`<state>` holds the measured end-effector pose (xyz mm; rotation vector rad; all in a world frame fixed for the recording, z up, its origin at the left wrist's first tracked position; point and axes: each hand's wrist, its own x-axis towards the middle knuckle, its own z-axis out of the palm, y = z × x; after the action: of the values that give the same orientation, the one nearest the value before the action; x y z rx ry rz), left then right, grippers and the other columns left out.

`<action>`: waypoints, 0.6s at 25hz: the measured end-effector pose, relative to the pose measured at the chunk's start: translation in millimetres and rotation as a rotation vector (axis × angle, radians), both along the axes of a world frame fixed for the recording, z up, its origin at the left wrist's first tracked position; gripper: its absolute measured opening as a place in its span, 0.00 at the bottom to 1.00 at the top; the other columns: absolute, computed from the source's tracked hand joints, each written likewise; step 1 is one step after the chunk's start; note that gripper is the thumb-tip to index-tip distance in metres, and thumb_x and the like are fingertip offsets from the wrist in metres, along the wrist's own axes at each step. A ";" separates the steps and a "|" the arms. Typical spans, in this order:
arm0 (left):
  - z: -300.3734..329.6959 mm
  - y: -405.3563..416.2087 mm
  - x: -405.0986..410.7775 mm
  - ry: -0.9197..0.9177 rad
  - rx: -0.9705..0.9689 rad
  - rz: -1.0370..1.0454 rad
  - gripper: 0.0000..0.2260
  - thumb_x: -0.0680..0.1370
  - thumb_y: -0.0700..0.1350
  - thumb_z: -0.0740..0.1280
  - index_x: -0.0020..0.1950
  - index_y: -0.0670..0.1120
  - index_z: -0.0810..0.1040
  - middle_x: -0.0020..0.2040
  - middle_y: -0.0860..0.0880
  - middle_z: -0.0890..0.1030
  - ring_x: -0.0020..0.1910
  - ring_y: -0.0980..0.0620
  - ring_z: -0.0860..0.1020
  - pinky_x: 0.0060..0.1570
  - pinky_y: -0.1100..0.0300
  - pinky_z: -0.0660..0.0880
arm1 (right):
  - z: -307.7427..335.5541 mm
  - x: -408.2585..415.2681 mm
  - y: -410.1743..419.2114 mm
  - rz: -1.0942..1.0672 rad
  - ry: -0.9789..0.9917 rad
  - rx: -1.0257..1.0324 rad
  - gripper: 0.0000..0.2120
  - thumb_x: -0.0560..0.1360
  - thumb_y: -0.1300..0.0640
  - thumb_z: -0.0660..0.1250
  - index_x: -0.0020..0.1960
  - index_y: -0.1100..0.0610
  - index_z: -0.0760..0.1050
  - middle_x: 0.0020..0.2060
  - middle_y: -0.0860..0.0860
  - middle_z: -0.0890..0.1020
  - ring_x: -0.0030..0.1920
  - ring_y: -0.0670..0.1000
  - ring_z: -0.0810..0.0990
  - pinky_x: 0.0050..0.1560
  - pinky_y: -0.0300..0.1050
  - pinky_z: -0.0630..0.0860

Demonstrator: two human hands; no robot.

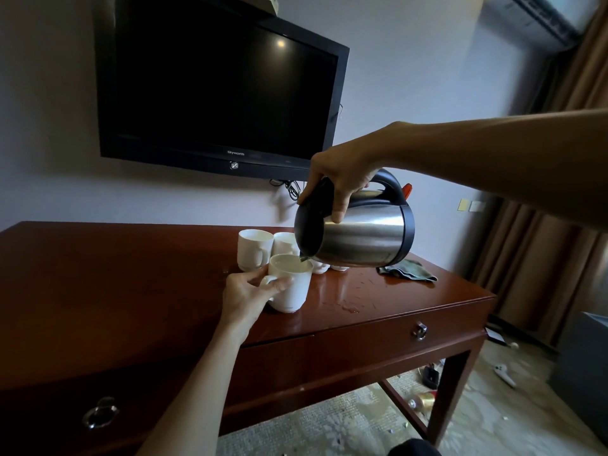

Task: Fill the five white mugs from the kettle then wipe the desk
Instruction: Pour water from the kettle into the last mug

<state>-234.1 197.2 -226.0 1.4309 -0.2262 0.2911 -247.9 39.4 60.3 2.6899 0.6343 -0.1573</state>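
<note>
Overhead, Skyworth TV [217, 90]; right hand [345, 179] grips tilted kettle [358, 238], left hand [246, 294] pinches mug [291, 284] handle.

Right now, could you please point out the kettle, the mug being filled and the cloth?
kettle [365, 238]: head view, steel body.
mug being filled [292, 291]: head view, white side.
cloth [408, 269]: head view, folded top.

Bench [131, 274] left half bare, wide room to pass there. Middle back blocked by cluster of white mugs [255, 248], with front mug [291, 284] just before them held by left hand [245, 296]. Tilted kettle [358, 238] in right hand [345, 172] hangs over the cluster, closing access from above and right. Green cloth [408, 271] lies on right rear; wet patch [352, 302] near front edge. TV [217, 90] on wall limits height at back.
</note>
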 end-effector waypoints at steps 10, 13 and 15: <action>-2.6 0.7 2.8 -0.019 0.003 -0.004 0.24 0.63 0.49 0.85 0.57 0.48 0.86 0.39 0.65 0.82 0.51 0.62 0.81 0.49 0.62 0.76 | 0.7 0.8 -0.7 0.014 0.001 0.010 0.33 0.68 0.51 0.82 0.71 0.45 0.77 0.49 0.50 0.86 0.45 0.56 0.85 0.39 0.40 0.82; -2.6 0.0 4.1 -0.021 0.001 0.005 0.25 0.63 0.48 0.85 0.59 0.46 0.86 0.42 0.63 0.83 0.53 0.58 0.82 0.50 0.63 0.76 | 2.9 4.3 -7.9 0.026 0.009 0.065 0.32 0.68 0.51 0.81 0.71 0.45 0.77 0.46 0.52 0.86 0.35 0.50 0.79 0.32 0.34 0.75; -3.9 0.3 5.0 -0.021 -0.020 0.014 0.27 0.63 0.48 0.85 0.61 0.44 0.85 0.46 0.57 0.83 0.56 0.54 0.82 0.52 0.60 0.76 | 1.1 5.3 -15.8 0.022 0.032 0.111 0.33 0.67 0.50 0.82 0.70 0.42 0.78 0.45 0.58 0.86 0.34 0.52 0.77 0.34 0.40 0.76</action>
<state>-229.1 197.5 -229.9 1.4105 -0.2298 0.3196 -242.6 23.6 61.4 2.7903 0.7007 -0.1642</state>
